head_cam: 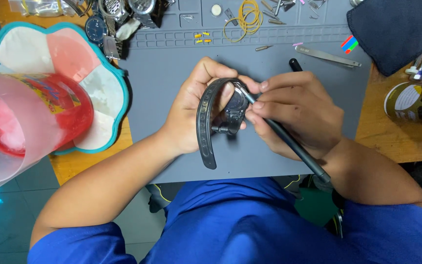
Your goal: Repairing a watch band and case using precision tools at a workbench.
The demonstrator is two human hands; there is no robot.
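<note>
My left hand [191, 105] grips a dark wristwatch [235, 105] by its case, above the grey work mat [172, 73]. One black strap [204, 132] curves down from the watch past my palm. My right hand [294, 115] holds a thin dark tool [294, 146] like a pen, with its metal tip pressed against the upper right edge of the watch case. The tool's handle runs back down toward my right wrist.
A red-tinted plastic jug [20, 122] stands at the left on a flower-shaped tray [108, 83]. Other watches [108, 14], yellow rubber bands [245, 17], tweezers [328, 56] and small parts lie along the mat's far edge. A dark cloth [396, 29] and a tin [413, 102] sit at the right.
</note>
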